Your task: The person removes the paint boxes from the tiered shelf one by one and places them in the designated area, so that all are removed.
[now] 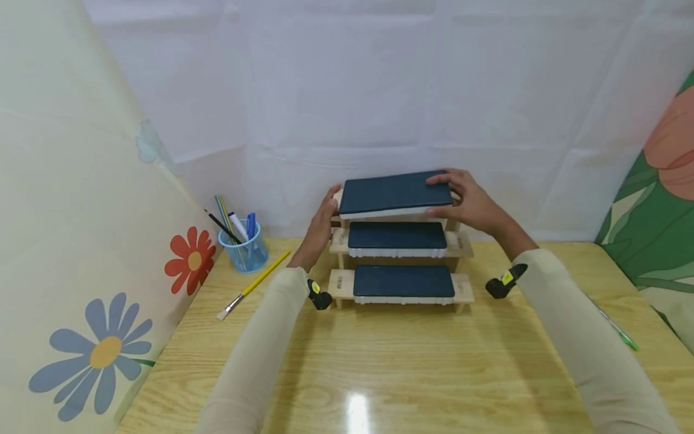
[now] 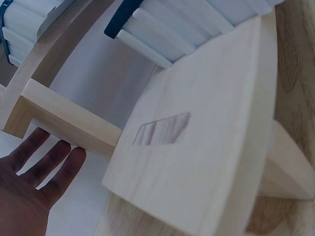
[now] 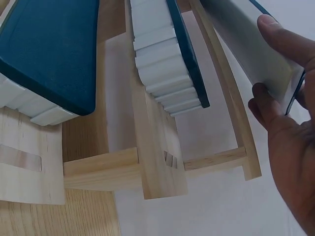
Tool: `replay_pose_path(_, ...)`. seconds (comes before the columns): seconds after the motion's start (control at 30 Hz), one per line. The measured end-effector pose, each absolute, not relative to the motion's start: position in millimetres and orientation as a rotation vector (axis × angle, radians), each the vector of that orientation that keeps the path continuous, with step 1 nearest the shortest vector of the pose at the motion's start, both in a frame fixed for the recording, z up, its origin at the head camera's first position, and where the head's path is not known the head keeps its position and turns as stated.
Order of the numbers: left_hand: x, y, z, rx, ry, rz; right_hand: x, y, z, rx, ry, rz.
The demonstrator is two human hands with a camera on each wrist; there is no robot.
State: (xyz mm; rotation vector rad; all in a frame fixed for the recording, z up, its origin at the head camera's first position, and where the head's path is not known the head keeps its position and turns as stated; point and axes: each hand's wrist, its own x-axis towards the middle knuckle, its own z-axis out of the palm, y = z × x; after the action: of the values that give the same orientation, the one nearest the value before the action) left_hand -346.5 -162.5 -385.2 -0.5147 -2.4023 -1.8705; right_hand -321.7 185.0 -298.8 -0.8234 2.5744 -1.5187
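A three-tier wooden rack (image 1: 459,244) stands on the table, with a white ribbed box under a dark blue lid on each tier. My right hand (image 1: 470,202) grips the right end of the top box (image 1: 396,191), thumb at its front edge and fingers over the lid. That box tilts, its right end raised, and its smooth underside (image 3: 251,44) shows in the right wrist view. At the rack's left end, my left hand (image 1: 320,226) touches the top tier; its fingers (image 2: 66,164) extend nearly straight behind a wooden post. The middle box (image 1: 397,235) and lowest box (image 1: 403,281) lie flat.
Left of the rack stands a blue mesh cup (image 1: 252,256) with pens and brushes. A yellow-handled paintbrush (image 1: 260,278) lies beside it. At the right, a green-tipped pen (image 1: 623,337) lies near my sleeve. A white cloth (image 1: 347,108) hangs close behind the rack.
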Motion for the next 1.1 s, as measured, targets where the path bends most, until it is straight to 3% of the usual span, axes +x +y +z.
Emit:
replay_pose_path(0.43, -359.8, -165.9, -404.1, -0.502, -2.358, -1.806, -342.5, 190.6, -321.3, -0.788, 2.607, -1.572)
replay_pose_path(1.1, -361.2, -165.5, -401.6, -0.505, -2.367, -1.85, -339.9, 204.4, -321.4, -0.763, 2.69, -1.614)
